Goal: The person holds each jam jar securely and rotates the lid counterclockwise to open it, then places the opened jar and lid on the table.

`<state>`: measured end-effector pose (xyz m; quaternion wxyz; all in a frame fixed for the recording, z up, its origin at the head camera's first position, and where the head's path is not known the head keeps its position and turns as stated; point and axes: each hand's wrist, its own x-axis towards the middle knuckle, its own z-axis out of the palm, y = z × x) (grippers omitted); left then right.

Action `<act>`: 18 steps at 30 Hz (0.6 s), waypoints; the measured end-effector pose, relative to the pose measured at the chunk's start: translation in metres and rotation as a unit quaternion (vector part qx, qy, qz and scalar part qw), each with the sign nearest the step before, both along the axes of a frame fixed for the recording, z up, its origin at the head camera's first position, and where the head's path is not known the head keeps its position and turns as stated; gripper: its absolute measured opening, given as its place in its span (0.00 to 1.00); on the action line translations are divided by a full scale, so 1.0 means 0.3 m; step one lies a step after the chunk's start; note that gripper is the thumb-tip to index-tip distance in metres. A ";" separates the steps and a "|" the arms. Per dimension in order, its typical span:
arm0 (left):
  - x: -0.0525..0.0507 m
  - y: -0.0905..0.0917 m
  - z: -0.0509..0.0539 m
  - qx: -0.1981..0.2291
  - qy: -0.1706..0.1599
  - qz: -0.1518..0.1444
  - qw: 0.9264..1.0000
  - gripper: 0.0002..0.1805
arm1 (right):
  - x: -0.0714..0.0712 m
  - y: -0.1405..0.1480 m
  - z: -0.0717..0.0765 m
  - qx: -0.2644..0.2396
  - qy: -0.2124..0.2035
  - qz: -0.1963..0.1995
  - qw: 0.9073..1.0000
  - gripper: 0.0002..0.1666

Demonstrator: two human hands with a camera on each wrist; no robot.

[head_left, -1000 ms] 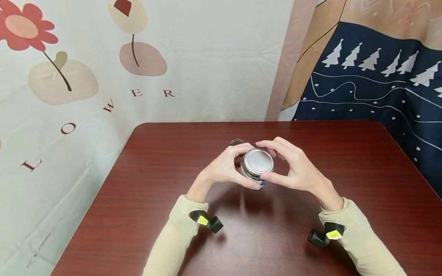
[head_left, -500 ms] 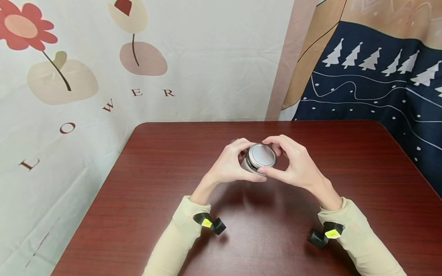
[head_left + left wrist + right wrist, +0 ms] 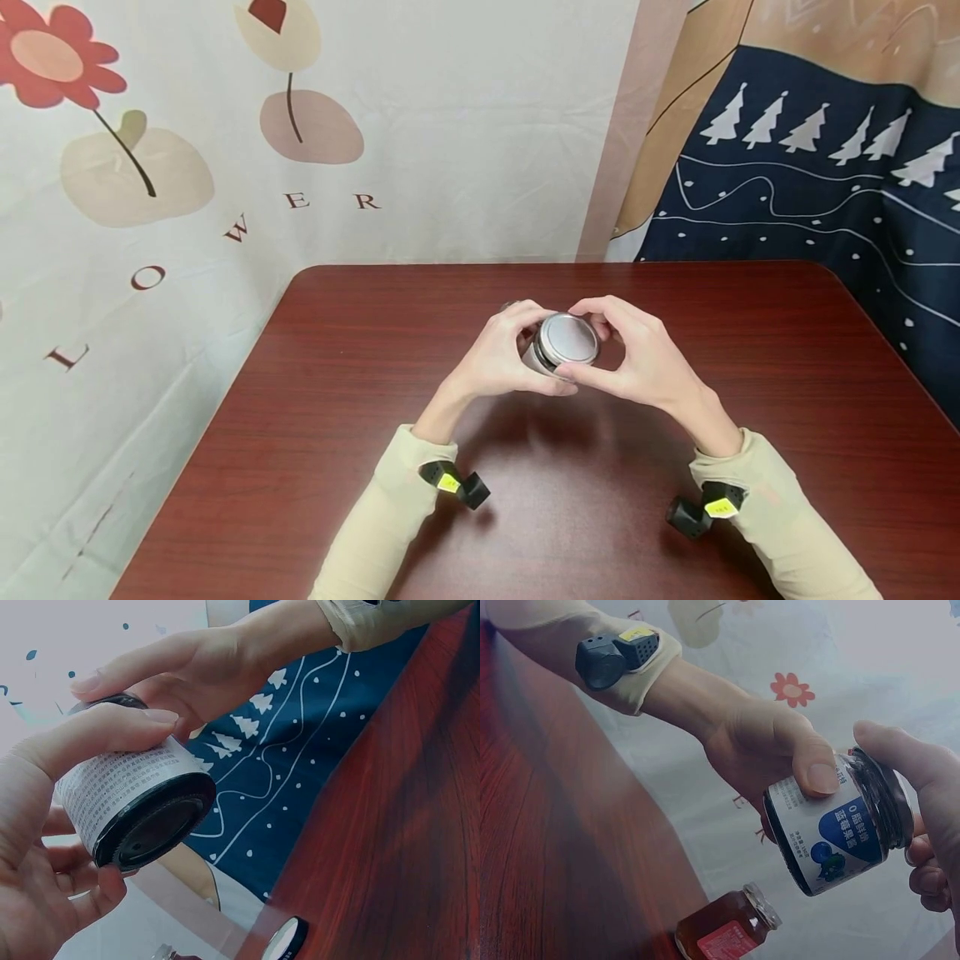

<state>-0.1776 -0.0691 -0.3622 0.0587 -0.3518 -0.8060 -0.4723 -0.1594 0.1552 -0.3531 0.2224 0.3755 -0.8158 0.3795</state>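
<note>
Above the table, my left hand (image 3: 495, 354) grips the body of a blueberry jam jar (image 3: 832, 832), thumb on one side and fingers on the other. The jar is tilted, its dark base (image 3: 161, 825) facing the left wrist camera and its white-and-blue label showing in the right wrist view. A round silver lid (image 3: 570, 337) sits at its mouth; whether it is screwed tight cannot be told. My right hand (image 3: 633, 358) holds that lid by its rim between thumb and fingers.
A second jar (image 3: 724, 930), amber-brown with a red label, stands on the table (image 3: 360, 433) behind my left hand, nearly hidden in the head view. A black-rimmed disc (image 3: 286, 941) lies on the table in the left wrist view. Printed cloths (image 3: 480, 133) hang behind.
Both hands have moved the jar slightly away and to the right, tilting it more. My right fingers have closed in on the lid's rim. Over the last half second little has moved.
</note>
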 end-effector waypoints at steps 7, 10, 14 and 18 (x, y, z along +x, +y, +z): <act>0.000 -0.011 0.002 0.004 -0.018 -0.019 1.000 0.36 | -0.002 -0.003 0.006 0.000 0.005 0.025 1.000 0.35; 0.001 -0.015 0.006 0.006 -0.023 -0.029 0.999 0.36 | -0.002 -0.004 0.009 0.003 0.006 0.035 0.999 0.34; -0.001 -0.017 0.009 0.016 -0.033 -0.049 0.998 0.37 | 0.000 -0.003 0.012 0.005 0.008 0.044 0.999 0.34; -0.002 -0.019 0.010 0.029 -0.052 -0.075 0.995 0.36 | 0.005 -0.002 0.013 0.004 0.002 0.053 0.999 0.33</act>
